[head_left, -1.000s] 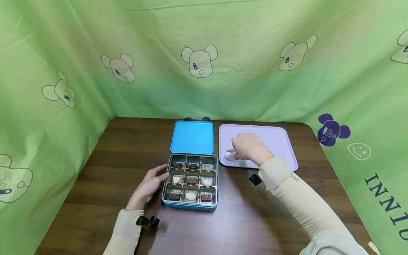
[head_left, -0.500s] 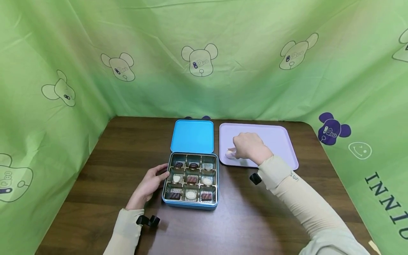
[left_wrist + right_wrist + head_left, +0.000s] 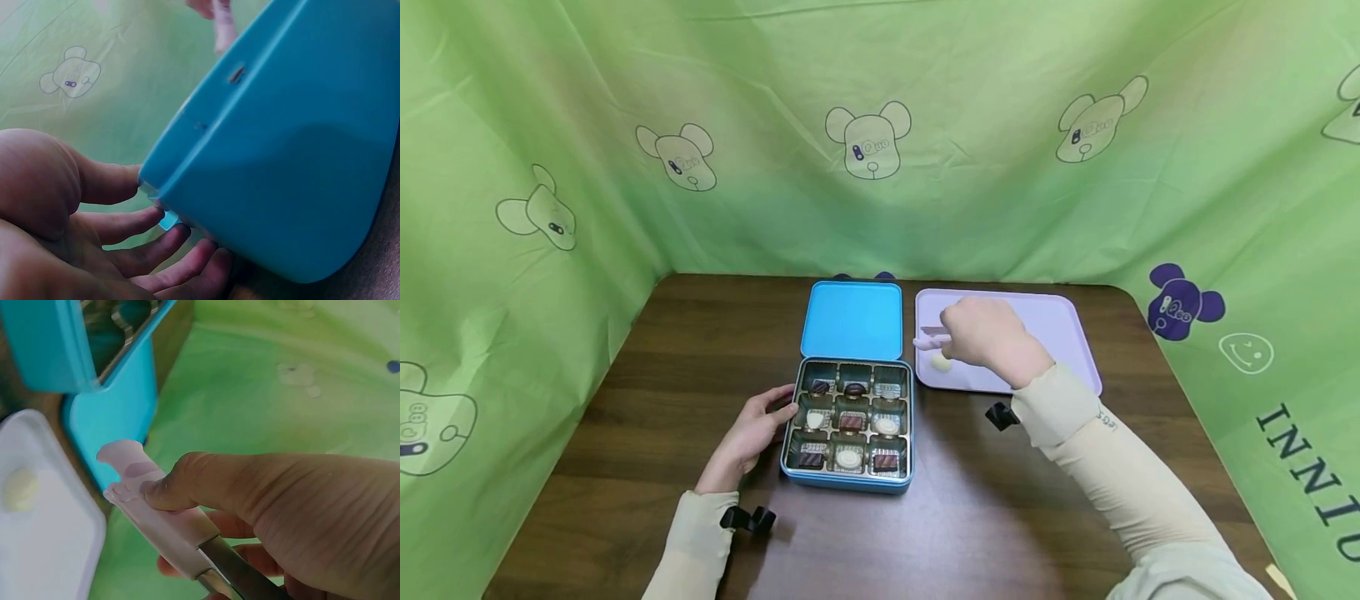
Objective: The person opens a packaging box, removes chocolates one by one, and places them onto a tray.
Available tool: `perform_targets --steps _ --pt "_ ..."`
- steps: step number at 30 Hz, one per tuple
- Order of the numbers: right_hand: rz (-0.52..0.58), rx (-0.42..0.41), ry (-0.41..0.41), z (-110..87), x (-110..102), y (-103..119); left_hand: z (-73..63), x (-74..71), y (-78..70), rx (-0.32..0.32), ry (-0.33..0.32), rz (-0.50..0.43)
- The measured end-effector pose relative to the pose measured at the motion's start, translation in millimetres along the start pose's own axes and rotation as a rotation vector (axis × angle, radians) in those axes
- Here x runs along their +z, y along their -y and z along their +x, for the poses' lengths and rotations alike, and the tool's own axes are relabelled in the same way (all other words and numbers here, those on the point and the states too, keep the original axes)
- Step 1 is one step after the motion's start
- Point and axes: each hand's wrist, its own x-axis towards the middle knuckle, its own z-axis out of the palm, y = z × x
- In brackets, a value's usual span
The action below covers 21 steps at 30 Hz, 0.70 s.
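My left hand (image 3: pixel 756 429) grips the left side of a blue tin (image 3: pixel 850 483), thumb at the rim and fingers against the wall. Dark and white chocolates lie in the tin's divided insert; its far right compartment shows only a ribbed floor. Over the left part of a lilac tray (image 3: pixel 1037 321), my right hand (image 3: pixel 988 337) holds small tongs (image 3: pixel 169 519) with pink tips and metal arms. The tips are slightly apart with nothing between them. A pale yellow chocolate (image 3: pixel 941 362) lies on the tray just nearer than the tips, apart from them.
The tin's blue lid (image 3: pixel 853 320) is flipped back flat on the wooden table (image 3: pixel 715 333) behind it, left of the tray. A green printed curtain (image 3: pixel 775 208) surrounds the back and sides of the table.
The tongs have let go of the pale chocolate, which now lies on the tray. My right hand has lifted them slightly up and away from it. The left hand stays on the tin.
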Motion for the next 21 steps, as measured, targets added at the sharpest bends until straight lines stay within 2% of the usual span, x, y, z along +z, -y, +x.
perform_targets --steps 6,11,14,21 --pt "0.008 -0.058 -0.02 -5.5 -15 26 0.6 0.2 0.7 -0.003 -0.005 0.003" --pt "0.019 -0.151 -0.046 -4.8 -17 46 1.2 0.9 0.8 -0.013 -0.014 0.0" --pt "0.03 -0.204 -0.033 -2.8 -17 56 1.3 1.2 0.8 -0.015 -0.01 -0.006" --pt "0.004 -0.263 0.011 4.3 -12 74 2.1 0.3 1.6 -0.01 -0.007 -0.008"
